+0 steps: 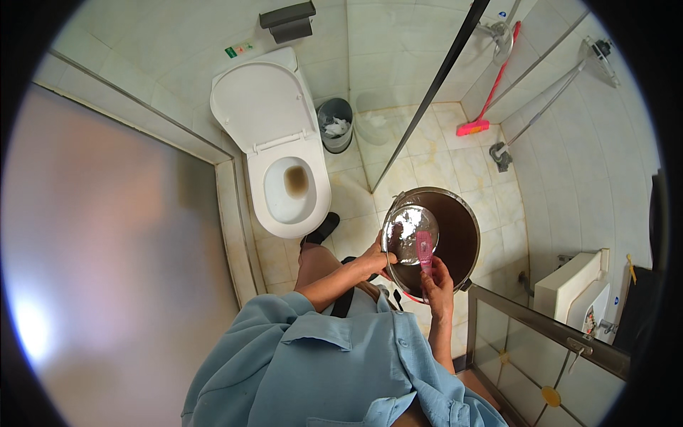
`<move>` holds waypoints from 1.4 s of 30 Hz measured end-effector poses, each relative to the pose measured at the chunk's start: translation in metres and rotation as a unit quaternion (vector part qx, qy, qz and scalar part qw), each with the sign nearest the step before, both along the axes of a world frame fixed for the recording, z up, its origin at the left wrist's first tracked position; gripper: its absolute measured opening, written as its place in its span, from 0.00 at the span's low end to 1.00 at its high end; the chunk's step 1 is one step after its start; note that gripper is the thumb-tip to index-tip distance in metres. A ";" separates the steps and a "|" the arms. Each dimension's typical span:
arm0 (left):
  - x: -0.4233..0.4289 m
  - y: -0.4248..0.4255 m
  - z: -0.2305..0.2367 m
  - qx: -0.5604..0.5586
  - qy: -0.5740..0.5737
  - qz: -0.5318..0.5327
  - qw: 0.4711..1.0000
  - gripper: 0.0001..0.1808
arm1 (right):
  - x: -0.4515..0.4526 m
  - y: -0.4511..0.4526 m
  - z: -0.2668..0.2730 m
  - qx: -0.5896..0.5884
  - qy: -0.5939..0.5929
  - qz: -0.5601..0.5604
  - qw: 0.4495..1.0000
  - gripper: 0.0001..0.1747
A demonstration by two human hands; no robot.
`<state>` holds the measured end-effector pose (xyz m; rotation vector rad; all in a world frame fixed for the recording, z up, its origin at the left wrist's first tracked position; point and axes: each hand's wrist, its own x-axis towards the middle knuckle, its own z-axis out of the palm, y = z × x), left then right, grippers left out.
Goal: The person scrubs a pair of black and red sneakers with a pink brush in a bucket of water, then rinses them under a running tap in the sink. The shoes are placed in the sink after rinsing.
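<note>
A large dark-lined metal pot or bucket point(460, 235) stands before me, on my right side of the toilet. My left hand point(380, 260) grips the rim of a shiny round metal basin or lid point(406, 227) over its mouth. In my right hand point(440, 285) is a pink plastic object with a handle point(425, 248), perhaps a brush; its broad end lies over the shiny metal. The undersides of both vessels and some of my fingers are hidden.
The toilet point(320, 213), lid raised, holds brown water. Beside it stands a waste bin point(342, 144) with tissues. A dark-edged glass partition point(421, 109), a pink broom point(472, 128), a mop point(500, 155), a washbasin point(589, 304) and a framed door point(544, 315) are nearby.
</note>
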<state>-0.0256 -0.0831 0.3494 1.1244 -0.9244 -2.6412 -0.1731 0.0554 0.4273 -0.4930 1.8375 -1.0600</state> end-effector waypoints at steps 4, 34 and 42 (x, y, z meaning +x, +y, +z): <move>0.002 -0.001 -0.004 0.005 0.002 -0.005 1.000 0.49 | 0.004 -0.001 -0.007 -0.010 0.008 -0.027 1.000 0.29; 0.013 0.008 0.012 0.013 -0.020 0.012 1.000 0.49 | 0.015 0.008 -0.013 0.046 0.224 0.106 0.968 0.26; 0.021 0.018 -0.007 0.047 0.010 -0.003 0.999 0.51 | 0.020 0.007 -0.015 0.041 0.253 0.142 0.956 0.23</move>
